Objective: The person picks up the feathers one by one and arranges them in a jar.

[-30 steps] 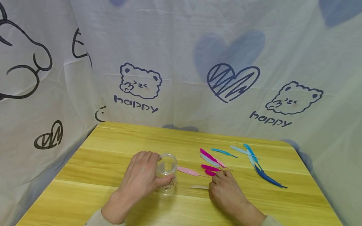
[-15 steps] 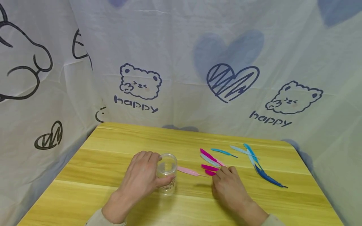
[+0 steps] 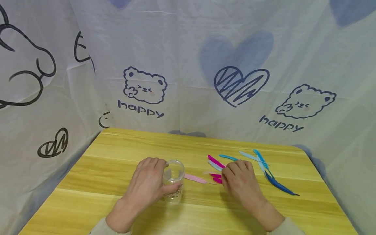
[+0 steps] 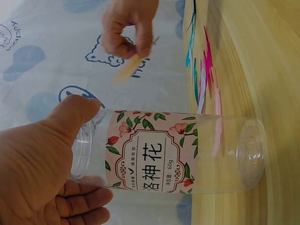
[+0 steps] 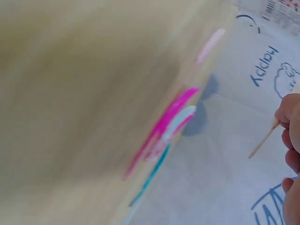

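My left hand (image 3: 148,182) grips a clear plastic jar (image 4: 225,154) near its mouth, thumb on one side and fingers on the other. The jar stands upright on the table, uncapped, with a pink floral label (image 4: 152,154) round it. Between thumb and fingertips my right hand (image 3: 242,182) pinches a pale yellowish feather (image 4: 129,69), held up off the table. In the right wrist view its thin quill (image 5: 262,143) sticks out from the fingers. Below and beyond the right hand lie magenta feathers (image 3: 216,180), partly hidden by it. No feather shows inside the jar.
A light pink feather (image 3: 195,178) lies just right of the jar. Light blue, bright blue and dark blue feathers (image 3: 279,186) are spread at the right of the wooden table (image 3: 97,189). A printed white cloth (image 3: 188,98) hangs behind and at the sides.
My right hand has picked the pale feather up from the table and moved up, slightly away from me and to the right. The left hand and jar have stayed put.
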{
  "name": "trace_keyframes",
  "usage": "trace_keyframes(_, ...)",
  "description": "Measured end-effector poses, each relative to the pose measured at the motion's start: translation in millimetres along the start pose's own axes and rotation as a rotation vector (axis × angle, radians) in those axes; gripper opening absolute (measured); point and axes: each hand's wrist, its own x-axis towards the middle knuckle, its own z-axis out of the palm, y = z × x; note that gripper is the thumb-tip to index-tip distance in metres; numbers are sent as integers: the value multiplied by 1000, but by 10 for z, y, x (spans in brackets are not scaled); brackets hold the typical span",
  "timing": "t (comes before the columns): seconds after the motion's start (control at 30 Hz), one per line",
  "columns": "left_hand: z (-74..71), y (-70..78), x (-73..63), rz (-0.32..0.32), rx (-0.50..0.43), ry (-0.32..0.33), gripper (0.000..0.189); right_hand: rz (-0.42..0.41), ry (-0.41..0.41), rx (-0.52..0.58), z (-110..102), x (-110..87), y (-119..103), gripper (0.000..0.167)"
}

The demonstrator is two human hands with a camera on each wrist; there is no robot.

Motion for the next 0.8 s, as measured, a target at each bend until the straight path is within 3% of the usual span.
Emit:
trace_keyframes(0.27, -33, -24, -4, -25, -28, -25, 72, -44, 146, 28, -125, 305, -60, 33)
trace_keyframes(0.57, -57, -34, -13, -64, -69, -70, 74, -72, 225, 53, -207, 570, -171, 30)
trace_keyframes(0.8, -63, -43, 5, -91, -130, -61, 69, -91, 304, 94, -236, 739, -252, 32)
